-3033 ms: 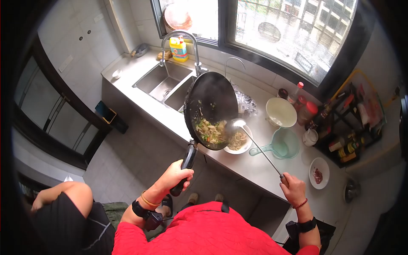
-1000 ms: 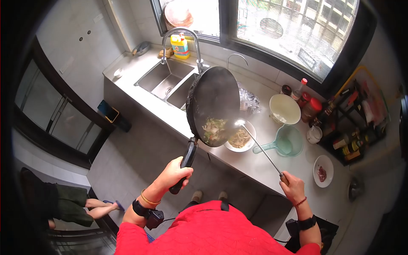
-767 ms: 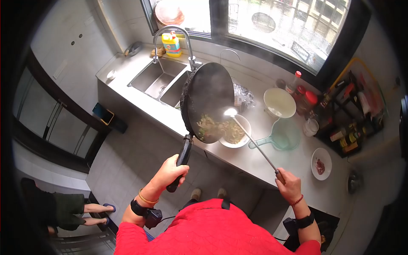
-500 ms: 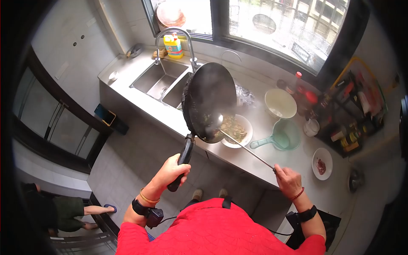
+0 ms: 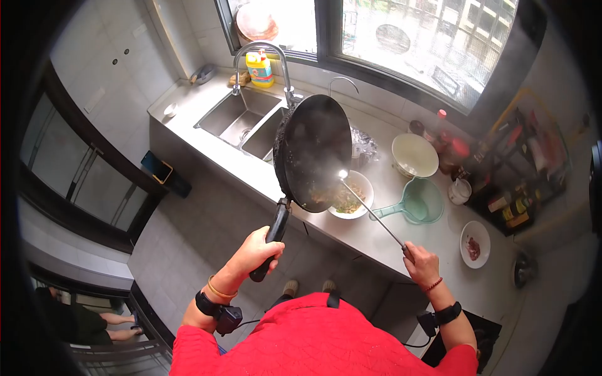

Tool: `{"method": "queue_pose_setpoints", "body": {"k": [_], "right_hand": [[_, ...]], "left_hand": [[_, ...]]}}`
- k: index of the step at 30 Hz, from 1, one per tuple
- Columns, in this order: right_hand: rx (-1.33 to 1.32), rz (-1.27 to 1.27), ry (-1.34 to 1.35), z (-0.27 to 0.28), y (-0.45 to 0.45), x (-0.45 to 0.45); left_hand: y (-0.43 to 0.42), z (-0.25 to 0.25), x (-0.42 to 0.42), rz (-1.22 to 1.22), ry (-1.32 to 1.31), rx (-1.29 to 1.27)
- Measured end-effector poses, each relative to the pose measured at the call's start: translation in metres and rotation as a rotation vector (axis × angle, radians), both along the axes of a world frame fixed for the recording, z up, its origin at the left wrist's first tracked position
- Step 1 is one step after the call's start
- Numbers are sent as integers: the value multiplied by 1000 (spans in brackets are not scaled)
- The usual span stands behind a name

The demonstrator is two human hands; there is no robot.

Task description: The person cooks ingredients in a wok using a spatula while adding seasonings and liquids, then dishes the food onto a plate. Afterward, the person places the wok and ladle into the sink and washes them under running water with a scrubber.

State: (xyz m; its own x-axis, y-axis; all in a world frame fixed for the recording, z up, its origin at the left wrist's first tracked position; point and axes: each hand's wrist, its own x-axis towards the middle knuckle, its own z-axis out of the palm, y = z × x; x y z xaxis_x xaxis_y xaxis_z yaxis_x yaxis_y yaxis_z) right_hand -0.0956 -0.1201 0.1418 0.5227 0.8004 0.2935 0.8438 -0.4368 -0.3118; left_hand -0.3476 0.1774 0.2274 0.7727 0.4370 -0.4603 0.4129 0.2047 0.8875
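My left hand (image 5: 258, 250) is closed round the black handle of a wok (image 5: 316, 147), which is tipped steeply on its side with its dark inside facing right. Steam rises around it. The wok's lower rim hangs over a white bowl (image 5: 369, 191) of cooked food (image 5: 349, 199), hiding the bowl's left part. In my right hand (image 5: 422, 262) is a long thin metal cooking utensil (image 5: 375, 214). Its shiny head, blurred by glare, is above the bowl near the wok's open side; whether it touches the wok I cannot tell.
Right of the bowl are a green plastic strainer-shaped scoop (image 5: 423, 199), a cream bowl (image 5: 415, 155) and a white plate with raw meat (image 5: 474, 249). A double sink (image 5: 235, 118) with a faucet lies left, near a yellow bottle (image 5: 259, 70). Another person's legs (image 5: 125, 327) show at lower left.
The utensil's head has moved a little up and right, away from the wok's inside. The wok stays tilted in nearly the same place. The other person has shifted left.
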Motion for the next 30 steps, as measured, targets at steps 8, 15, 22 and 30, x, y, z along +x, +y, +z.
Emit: {"method": "queue_pose_setpoints", "body": {"k": [8,15,22,30], "right_hand": [[-6,-69,26,3,-18,-5],[13,3,-39,21,-19,-18],[-64,47,-192,14,-19,-3],[41,-57,62,9,-1,4]], "left_hand": [[-3,-5,6,-4,-11,-21],[-5,-4,11,-14,9,50],[-4,2,12,-3,4,47],[-3,-2,13,-4,25,60]]}}
